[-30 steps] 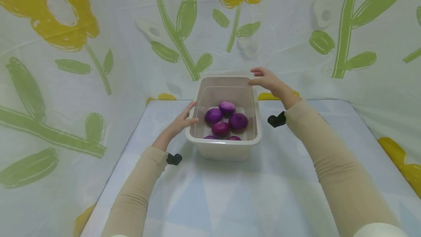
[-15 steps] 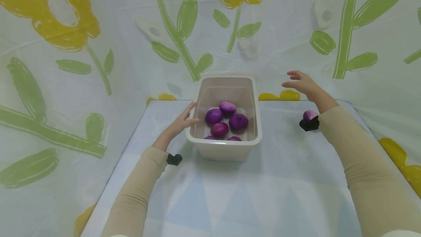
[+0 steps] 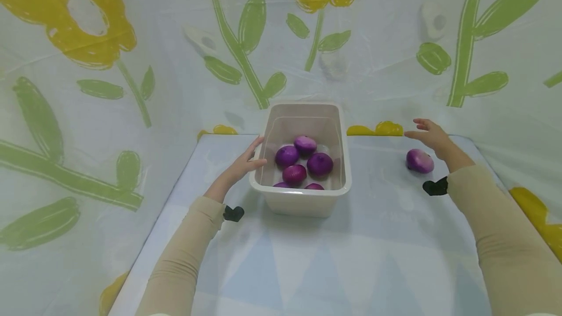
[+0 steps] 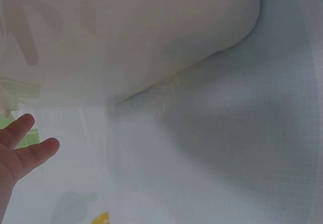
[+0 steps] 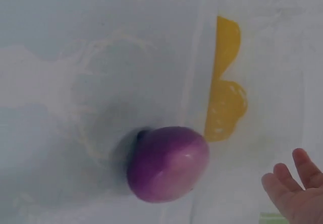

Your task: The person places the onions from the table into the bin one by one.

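A cream plastic tub (image 3: 303,199) stands on the table and holds several purple onions (image 3: 319,163). My left hand (image 3: 246,161) rests against the tub's left wall (image 4: 126,37), fingers straight. One more purple onion (image 3: 419,161) (image 5: 167,164) lies alone on the table to the right of the tub. My right hand (image 3: 430,133) hovers just above and behind that onion, fingers relaxed and spread, holding nothing. In the right wrist view only the fingertips (image 5: 292,188) show, apart from the onion.
The table (image 3: 342,262) has a pale blue and white cover. A sheet printed with yellow flowers and green leaves (image 3: 246,38) hangs close behind and to both sides. Table edges run near the left arm and the right arm.
My right hand has swung from the tub's far right corner out to the right and down, and the lone onion has come into view beside it. The left hand has stayed on the tub.
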The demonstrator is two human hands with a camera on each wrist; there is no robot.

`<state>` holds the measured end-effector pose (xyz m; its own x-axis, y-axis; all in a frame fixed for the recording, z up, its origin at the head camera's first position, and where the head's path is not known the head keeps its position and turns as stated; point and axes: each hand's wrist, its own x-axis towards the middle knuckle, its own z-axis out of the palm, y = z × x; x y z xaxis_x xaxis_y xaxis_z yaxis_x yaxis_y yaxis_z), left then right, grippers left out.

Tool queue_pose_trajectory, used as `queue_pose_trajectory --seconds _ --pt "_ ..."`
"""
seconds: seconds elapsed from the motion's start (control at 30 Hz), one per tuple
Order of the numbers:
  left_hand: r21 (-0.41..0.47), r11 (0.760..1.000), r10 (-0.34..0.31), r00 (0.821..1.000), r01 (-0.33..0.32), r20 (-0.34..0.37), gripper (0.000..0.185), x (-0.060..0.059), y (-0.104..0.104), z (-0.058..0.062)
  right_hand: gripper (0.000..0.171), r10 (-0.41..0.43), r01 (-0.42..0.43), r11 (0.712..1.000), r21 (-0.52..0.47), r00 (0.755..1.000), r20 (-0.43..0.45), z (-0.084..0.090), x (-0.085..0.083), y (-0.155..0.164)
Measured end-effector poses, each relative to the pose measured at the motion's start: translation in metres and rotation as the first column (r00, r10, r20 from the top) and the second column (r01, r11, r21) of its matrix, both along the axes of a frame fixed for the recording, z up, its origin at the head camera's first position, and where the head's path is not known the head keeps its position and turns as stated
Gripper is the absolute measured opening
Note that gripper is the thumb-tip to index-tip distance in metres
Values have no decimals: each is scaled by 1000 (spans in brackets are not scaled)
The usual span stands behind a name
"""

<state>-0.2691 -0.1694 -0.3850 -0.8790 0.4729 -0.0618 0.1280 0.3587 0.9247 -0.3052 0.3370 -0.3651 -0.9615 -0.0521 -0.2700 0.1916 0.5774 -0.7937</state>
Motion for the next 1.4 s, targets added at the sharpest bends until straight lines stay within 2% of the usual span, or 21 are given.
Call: queue_pose_trajectory --seconds 0.27,0.37,0.5,0.6,0.77,1.0,1.23,1.33,1.4 --pt "-5 1000 0 1000 0 0 75 0 0 -1 85 0 -1 998 69 1000 10 -46 7 24" --pt "-11 1000 10 1000 -9 12 74 -5 -1 -8 83 4 -6 996 85 1000 18 -60 9 28" --pt "-21 999 28 999 -27 18 73 -15 -3 -22 82 8 -10 996 83 1000 20 -71 12 29" --pt "-24 999 36 999 -36 8 73 -17 -4 -25 82 7 -10 995 96 999 33 -77 14 27" --pt "-23 999 39 999 -39 -6 74 -17 -5 -27 75 15 -10 986 167 1000 -26 -83 16 27" --pt "-36 999 35 999 -34 14 74 -18 -6 -23 69 -21 43 970 239 995 -94 -85 20 28" --pt "-40 999 14 1000 -14 5 76 -1 0 1 65 -29 70 955 287 989 -146 -88 21 29" --pt "-41 999 12 1000 -12 0 74 0 0 2 63 -12 63 949 308 986 -163 -93 21 31" --pt "-45 999 13 1000 -13 1 74 0 0 3 66 -14 52 959 279 990 -138 -95 22 31"
